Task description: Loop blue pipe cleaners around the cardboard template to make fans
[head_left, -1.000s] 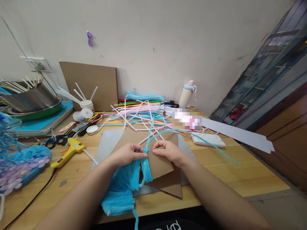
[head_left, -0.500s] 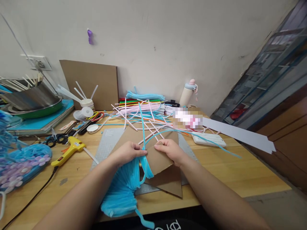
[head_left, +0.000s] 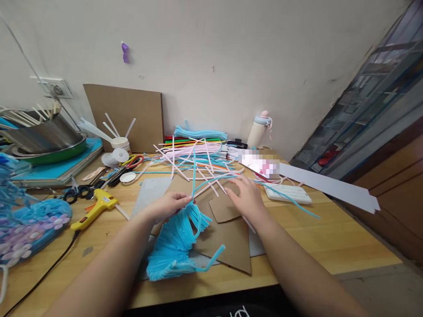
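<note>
My left hand (head_left: 173, 204) is closed, thumb and fingers pinching a blue pipe cleaner (head_left: 194, 176) at the upper end of a piece wrapped closely in blue pipe cleaners (head_left: 173, 251). That piece is tilted, with a dark gap near its top and a loose blue end (head_left: 213, 257) sticking out to the right. Fingers apart and curved, my right hand (head_left: 246, 196) is over the table beside a long blue strand (head_left: 284, 193) and several pink pipe cleaners (head_left: 211, 178). Just below its fingers lies a small cardboard piece (head_left: 226, 210) on a larger cardboard sheet (head_left: 231, 246).
A yellow glue gun (head_left: 95, 209) and scissors (head_left: 76, 191) lie at left, near a blue decorated piece with flowers (head_left: 33, 233). Bundled pipe cleaners (head_left: 200, 133) lie at the back. A bottle (head_left: 258, 130), phone (head_left: 259, 165) and white box (head_left: 287, 193) are right.
My right hand has let go of the cardboard and moved up and right, its fingers spreading. The blue wrapped piece has shifted and turned, its loose end swinging up and right.
</note>
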Demonstrator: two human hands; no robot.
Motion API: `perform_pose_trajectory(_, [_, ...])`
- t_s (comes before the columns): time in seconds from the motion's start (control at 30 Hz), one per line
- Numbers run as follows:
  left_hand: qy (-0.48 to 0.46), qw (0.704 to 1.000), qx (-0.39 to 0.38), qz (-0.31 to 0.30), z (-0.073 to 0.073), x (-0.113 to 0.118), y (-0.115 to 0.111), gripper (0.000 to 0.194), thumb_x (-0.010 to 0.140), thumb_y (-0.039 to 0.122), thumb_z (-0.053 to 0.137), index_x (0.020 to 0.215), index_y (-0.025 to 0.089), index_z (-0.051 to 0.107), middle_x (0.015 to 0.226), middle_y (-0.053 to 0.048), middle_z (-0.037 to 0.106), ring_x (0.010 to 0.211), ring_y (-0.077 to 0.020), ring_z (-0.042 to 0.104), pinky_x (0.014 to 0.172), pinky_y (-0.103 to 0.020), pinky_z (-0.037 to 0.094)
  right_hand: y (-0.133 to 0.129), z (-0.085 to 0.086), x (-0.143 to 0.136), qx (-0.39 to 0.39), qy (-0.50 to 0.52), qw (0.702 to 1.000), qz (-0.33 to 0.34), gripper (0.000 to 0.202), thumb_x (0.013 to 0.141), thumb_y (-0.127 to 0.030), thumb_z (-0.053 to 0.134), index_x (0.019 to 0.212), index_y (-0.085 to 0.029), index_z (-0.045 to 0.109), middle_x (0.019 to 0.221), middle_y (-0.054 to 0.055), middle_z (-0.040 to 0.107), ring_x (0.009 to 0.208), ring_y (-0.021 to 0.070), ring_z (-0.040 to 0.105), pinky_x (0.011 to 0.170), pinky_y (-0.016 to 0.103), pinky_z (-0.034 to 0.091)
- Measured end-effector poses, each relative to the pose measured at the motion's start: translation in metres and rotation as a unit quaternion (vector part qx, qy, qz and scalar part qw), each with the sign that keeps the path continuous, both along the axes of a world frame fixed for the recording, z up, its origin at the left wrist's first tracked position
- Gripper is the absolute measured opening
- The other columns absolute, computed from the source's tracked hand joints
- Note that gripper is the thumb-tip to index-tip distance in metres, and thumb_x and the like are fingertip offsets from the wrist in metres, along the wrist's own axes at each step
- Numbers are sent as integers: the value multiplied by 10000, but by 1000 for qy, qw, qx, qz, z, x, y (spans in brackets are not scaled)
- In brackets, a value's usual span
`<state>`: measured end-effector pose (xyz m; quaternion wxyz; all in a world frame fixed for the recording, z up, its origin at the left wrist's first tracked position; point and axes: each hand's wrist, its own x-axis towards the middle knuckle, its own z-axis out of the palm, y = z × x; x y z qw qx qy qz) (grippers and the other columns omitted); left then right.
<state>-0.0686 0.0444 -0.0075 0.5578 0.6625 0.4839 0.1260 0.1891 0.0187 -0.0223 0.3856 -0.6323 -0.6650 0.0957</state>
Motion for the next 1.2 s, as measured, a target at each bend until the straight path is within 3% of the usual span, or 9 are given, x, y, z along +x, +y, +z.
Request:
perform_pose_trajectory(0.03, [-2,1000,0,-21,0,-3,1,517,692,571,523,991,153,585,669,12,511,555,-95,420,507,-199,325,-3,0,-8,4,25,999,31,253,753,-356,522,919,-192,619,1023,90,584,1027,248,472,891,386,322])
perform_pose_trajectory(0.1, [4,997,8,-70,1,-9,2,537,656,482,610,1085,169,534,779,-8,544,672,-120,470,592,-209,368,-8,-3,-25,-87,129,981,119,223,785,-350,477,854,-188,615,902,69,612,878,201,543,784,341,400])
perform_pose_trajectory(0.2, [52,991,37,-116,-1,-13,3,530,608,391,665,1063,157,530,757,3,529,704,-133,474,615,-218,376,-10,-8,-49,-293,339,872,197,258,750,-370,529,897,-165,577,815,55,617,710,153,574,637,287,440])
perform_pose_trajectory(0.27, [82,989,57,-112,-1,-13,3,446,607,397,655,959,140,558,697,18,509,654,-128,463,578,-218,366,-8,-10,-59,-352,418,807,223,301,712,-372,590,927,-162,572,786,35,612,677,122,565,621,254,433])
perform_pose_trajectory(0.33, [76,988,75,-108,0,-9,2,383,626,410,633,882,133,569,669,22,508,628,-123,459,561,-216,360,-6,-10,-65,-366,445,780,246,312,686,-377,626,904,-156,594,774,24,611,669,104,551,612,230,420])
perform_pose_trajectory(0.53, [21,991,120,-61,10,5,-8,319,708,403,558,873,135,606,739,-12,598,687,-146,514,607,-228,379,-3,-2,-71,-334,490,770,236,276,592,-308,707,785,-131,620,725,20,630,642,123,553,610,248,408])
perform_pose_trajectory(0.7, [39,989,141,-15,12,12,-17,327,737,437,508,848,151,622,731,-11,617,659,-146,520,564,-222,364,-8,1,-69,-314,515,763,233,195,614,-285,672,711,-133,599,635,-6,589,588,109,512,589,242,382])
perform_pose_trajectory(1.0, [27,991,119,50,26,27,-26,258,717,392,527,709,141,588,581,34,508,533,-94,425,488,-195,319,-8,0,-58,-328,516,749,258,234,604,-250,690,773,-151,563,678,-25,558,636,104,493,645,241,368])
perform_pose_trajectory(1.2, [-22,992,121,37,18,31,-27,168,722,290,519,779,144,580,697,7,568,646,-111,489,583,-205,378,-8,-5,-59,-291,548,727,294,202,668,-236,653,828,-168,549,751,-14,566,689,110,505,663,242,374])
